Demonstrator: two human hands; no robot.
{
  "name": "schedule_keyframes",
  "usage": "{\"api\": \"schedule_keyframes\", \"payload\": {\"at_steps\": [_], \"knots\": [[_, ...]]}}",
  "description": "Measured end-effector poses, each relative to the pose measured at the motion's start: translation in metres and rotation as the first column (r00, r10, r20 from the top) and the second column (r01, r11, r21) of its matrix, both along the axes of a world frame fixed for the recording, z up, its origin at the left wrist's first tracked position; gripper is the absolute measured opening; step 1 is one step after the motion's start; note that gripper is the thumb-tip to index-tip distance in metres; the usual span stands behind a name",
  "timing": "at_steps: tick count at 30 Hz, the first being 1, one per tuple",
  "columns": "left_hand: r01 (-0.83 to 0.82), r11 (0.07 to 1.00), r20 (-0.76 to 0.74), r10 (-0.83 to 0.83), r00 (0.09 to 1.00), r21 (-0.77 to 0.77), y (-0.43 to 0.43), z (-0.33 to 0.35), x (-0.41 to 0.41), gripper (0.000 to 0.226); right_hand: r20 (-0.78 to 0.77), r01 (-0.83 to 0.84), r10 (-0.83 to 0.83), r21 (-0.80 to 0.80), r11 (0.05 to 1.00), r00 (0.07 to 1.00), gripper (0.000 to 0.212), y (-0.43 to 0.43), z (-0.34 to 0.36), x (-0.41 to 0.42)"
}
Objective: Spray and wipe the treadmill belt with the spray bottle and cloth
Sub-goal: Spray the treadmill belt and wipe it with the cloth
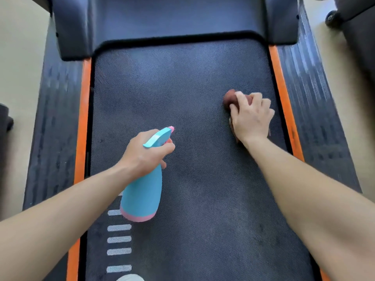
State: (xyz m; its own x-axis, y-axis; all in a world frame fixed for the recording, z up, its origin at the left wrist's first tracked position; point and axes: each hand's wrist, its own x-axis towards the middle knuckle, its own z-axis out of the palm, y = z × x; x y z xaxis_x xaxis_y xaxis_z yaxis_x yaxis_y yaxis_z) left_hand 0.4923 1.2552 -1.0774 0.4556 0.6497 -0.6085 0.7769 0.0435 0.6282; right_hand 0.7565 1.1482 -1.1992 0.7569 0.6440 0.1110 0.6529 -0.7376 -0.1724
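Most of cloth [229, 99] hidden under clutching right hand [251, 117]; left hand [145, 154] clenched round spray bottle [142, 196].

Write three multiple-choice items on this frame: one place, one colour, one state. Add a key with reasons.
1. Where is the cloth?
A) on the left rail
B) under the right hand, near the right edge of the belt
C) on the floor

2. What colour is the body of the bottle?
A) white
B) green
C) blue

3. What is the left hand doing?
A) gripping the bottle
B) lying flat on the belt
C) holding the cloth

Key:
1 B: the reddish cloth shows from under the right hand's fingers, close to the orange strip.
2 C: the body is blue with a pink base.
3 A: the fingers curl round the bottle's neck.
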Motion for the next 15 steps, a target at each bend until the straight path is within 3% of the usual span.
{"api": "schedule_keyframes", "payload": {"at_steps": [2,4,7,9,12,15], "knots": [[-0.019,1.0,-0.007,0.019,1.0,-0.008,0.004,0.0,-0.005,0.032,0.023,-0.022,0.021,0.009,1.0,0.999,0.041,-0.012,0.001,-0.03],[-0.034,0.999,-0.009,0.034,0.999,-0.009,0.006,0.001,-0.009,0.03,0.032,-0.173,0.172,0.032,0.984,0.985,0.039,-0.046,0.002,-0.075],[-0.042,0.999,-0.024,0.042,0.999,-0.009,0.005,0.002,-0.012,0.031,0.036,-0.455,0.454,0.028,0.89,0.89,0.036,-0.097,0.001,-0.128],[-0.026,1.0,-0.035,0.026,0.999,0.002,0.003,0.0,-0.015,0.025,0.067,-0.547,0.545,0.033,0.836,0.836,0.036,-0.092,0.001,-0.121],[-0.003,1.0,-0.059,0.004,0.998,0.014,0.003,-0.005,-0.022,0.011,0.112,-0.443,0.435,0.06,0.894,0.893,0.037,-0.03,-0.005,-0.088],[-0.007,1.0,-0.058,0.007,0.998,0.002,0.004,-0.003,-0.029,0.025,-0.028,-0.2,0.202,0.043,0.979,0.979,0.04,0.044,0.007,-0.067]]}}
